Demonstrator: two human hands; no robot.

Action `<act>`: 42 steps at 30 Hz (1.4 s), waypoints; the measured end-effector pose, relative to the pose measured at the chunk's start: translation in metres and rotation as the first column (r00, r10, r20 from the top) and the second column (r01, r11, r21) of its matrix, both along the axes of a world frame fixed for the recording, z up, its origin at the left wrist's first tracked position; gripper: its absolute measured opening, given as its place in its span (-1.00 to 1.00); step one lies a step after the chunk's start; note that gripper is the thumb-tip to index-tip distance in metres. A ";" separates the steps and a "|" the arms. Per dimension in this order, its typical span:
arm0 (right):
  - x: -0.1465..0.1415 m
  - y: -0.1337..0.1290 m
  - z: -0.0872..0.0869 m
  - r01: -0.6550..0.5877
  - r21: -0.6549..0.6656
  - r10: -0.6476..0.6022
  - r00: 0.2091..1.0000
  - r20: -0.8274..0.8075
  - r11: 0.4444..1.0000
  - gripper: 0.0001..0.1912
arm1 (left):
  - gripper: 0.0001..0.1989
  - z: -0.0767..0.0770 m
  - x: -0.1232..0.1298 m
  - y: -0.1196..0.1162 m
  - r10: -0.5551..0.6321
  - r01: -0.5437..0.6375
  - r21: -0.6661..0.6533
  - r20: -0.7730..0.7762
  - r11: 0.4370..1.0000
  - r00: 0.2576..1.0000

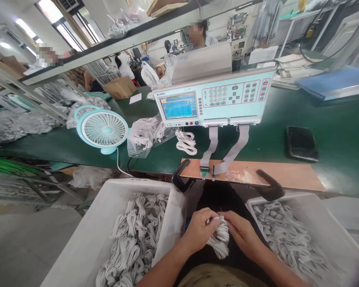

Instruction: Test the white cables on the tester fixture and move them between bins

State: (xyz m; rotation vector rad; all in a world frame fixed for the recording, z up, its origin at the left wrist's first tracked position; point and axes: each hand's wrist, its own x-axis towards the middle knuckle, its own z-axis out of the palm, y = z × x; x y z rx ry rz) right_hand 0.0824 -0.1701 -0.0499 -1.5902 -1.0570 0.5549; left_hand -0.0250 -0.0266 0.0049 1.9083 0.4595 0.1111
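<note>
A coiled white cable bundle (220, 241) is held over the lap, between the two hands. My left hand (201, 226) is closed around the bundle's upper left side, its thumb on the cable. On the right, my right hand (237, 228) has its fingers pressed at a small white connector (221, 217) at the top of the bundle. Beyond the hands, two grey ribbon cables run from a light-blue tester (236, 97) with a lit screen down to small connectors (204, 172) at the edge of a copper-coloured board (242, 172).
White bins hold coiled cables, one at left (104, 199) and one at right (326, 223). Black clamps (181, 175) grip the board on the green table (272, 135). A turquoise fan (103, 129), bagged cables (143, 135), a loose coil (186, 142) and a phone (302, 143) lie around. People sit behind.
</note>
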 end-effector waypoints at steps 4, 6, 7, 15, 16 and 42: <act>0.014 0.001 0.024 -0.160 -0.025 0.161 0.986 0.048 0.987 -0.74 | -0.86 0.002 0.004 0.006 0.082 -0.096 -0.274 -0.061 0.957 0.995; 0.019 0.005 0.032 -0.178 -0.042 0.179 0.983 0.039 0.983 -0.77 | -0.87 0.005 0.005 0.009 0.114 -0.127 -0.305 -0.060 0.944 0.992; 0.021 0.007 0.035 -0.185 -0.046 0.186 0.982 0.026 0.982 -0.78 | -0.87 0.006 0.007 0.010 0.119 -0.129 -0.304 -0.051 0.944 0.992; 0.026 0.051 0.035 0.110 -0.018 -0.110 0.938 -0.329 0.994 -0.71 | -0.91 0.006 0.023 0.021 0.221 -0.189 -0.254 0.104 0.949 0.970; 0.027 0.057 0.033 0.150 -0.011 -0.144 0.919 -0.367 0.989 -0.70 | -0.90 0.004 0.026 0.024 0.237 -0.200 -0.267 0.114 0.943 0.965; 0.029 0.096 0.033 0.352 -0.104 -0.272 0.471 -0.839 0.930 -0.66 | -0.66 -0.014 0.050 0.064 0.204 -0.185 -0.346 0.019 0.920 0.979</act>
